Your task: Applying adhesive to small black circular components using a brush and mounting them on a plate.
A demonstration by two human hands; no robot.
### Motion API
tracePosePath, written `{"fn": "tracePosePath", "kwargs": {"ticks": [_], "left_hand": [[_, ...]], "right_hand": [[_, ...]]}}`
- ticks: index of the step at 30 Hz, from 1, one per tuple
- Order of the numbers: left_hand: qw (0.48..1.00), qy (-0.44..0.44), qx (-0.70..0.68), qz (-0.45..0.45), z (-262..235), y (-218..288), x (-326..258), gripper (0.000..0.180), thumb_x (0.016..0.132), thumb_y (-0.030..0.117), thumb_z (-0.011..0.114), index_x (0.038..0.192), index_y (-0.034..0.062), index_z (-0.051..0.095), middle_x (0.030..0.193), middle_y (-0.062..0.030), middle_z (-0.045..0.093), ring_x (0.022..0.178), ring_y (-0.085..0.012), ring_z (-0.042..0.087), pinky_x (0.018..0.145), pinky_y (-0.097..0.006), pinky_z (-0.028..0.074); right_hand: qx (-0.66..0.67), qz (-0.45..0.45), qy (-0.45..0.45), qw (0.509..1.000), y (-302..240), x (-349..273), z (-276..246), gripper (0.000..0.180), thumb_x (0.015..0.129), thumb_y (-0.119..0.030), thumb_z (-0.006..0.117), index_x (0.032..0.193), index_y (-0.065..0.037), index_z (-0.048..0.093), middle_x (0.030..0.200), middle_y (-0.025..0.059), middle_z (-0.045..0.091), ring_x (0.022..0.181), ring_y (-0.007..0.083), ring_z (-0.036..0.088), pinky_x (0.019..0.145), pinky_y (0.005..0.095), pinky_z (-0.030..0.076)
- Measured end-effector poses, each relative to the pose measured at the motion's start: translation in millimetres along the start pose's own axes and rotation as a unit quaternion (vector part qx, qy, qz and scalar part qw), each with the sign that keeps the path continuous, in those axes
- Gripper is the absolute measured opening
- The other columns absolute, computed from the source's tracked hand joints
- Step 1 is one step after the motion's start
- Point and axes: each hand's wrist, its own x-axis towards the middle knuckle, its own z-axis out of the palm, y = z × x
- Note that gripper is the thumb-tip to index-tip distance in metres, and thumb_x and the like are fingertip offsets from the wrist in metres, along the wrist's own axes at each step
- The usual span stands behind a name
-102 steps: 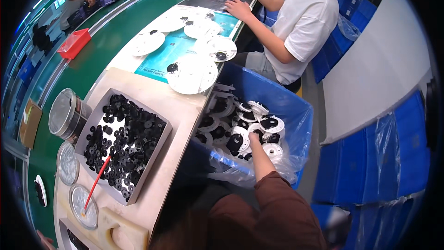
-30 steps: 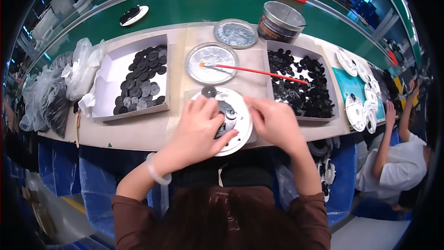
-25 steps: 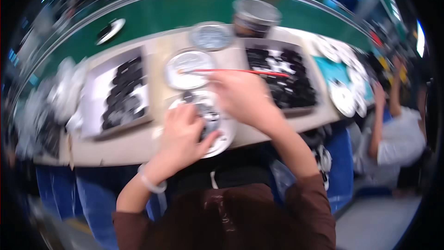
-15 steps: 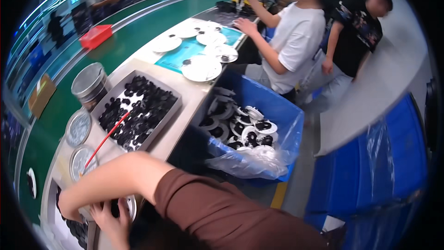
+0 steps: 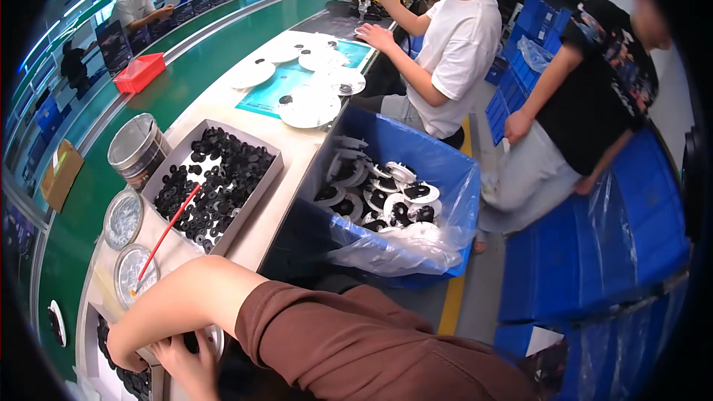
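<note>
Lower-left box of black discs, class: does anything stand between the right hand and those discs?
Nothing visible: the right hand is over the box, close to the black discs; its fingertip contact is hidden.

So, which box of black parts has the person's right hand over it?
The box at the picture's lower left: the right hand is over it. The other box, beside the bucket, has none.

Strip lights (image 5: 79,4) glow beyond a long green belt (image 5: 194,67), and a yellow stripe (image 5: 452,306) marks grey floor (image 5: 486,278)
</note>
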Motion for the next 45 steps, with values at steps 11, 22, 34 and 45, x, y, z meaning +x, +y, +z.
{"fn": "tracePosePath", "kwargs": {"ticks": [11, 22, 34, 45], "left_hand": [[0.991, 0.099, -0.076, -0.055, -28, -1, -15, 0.032, 0.063, 0.019, 0.068, 0.089, 0.0035, 0.058, 0.083, -0.0106, 0.055, 0.079, -0.0282, 0.051, 0.072, -0.038, 0.039], [0.621, 0.401, -0.251, -0.625, 10, 70, -193, 0.042, 0.088, 0.026, 0.047, 0.053, 0.0021, 0.043, 0.049, -0.0048, 0.046, 0.046, -0.0121, 0.038, 0.049, -0.027, 0.033], [0.554, 0.352, -0.354, -0.667, 43, 110, -200, 0.064, 0.090, 0.044, 0.029, 0.044, 0.0047, 0.050, 0.044, -0.0021, 0.047, 0.048, -0.0129, 0.047, 0.055, -0.025, 0.037], [0.560, 0.419, -0.181, -0.691, 37, 88, -274, 0.024, 0.086, 0.020, 0.050, 0.070, 0.0035, 0.055, 0.060, 0.0017, 0.051, 0.058, -0.0051, 0.045, 0.053, -0.022, 0.037]], "right_hand": [[-0.007, -0.020, 0.326, 0.945, -17, -65, 10, 0.015, 0.067, -0.017, 0.058, 0.074, -0.007, 0.065, 0.077, 0.0107, 0.064, 0.069, 0.0243, 0.062, 0.058, 0.0420, 0.048], [0.234, -0.180, 0.472, 0.831, 9, -129, -23, 0.010, 0.073, -0.003, 0.055, 0.070, 0.002, 0.047, 0.057, 0.0128, 0.051, 0.053, 0.0205, 0.058, 0.047, 0.0296, 0.043], [0.437, -0.257, 0.352, 0.787, 25, -118, -49, 0.009, 0.084, -0.005, 0.044, 0.077, -0.005, 0.039, 0.065, 0.0043, 0.053, 0.042, 0.0047, 0.042, 0.035, 0.0164, 0.032], [0.465, -0.266, 0.342, 0.772, -10, -138, -57, 0.005, 0.086, -0.007, 0.044, 0.081, -0.006, 0.044, 0.066, 0.0028, 0.055, 0.047, 0.0025, 0.044, 0.036, 0.0136, 0.027]]}}
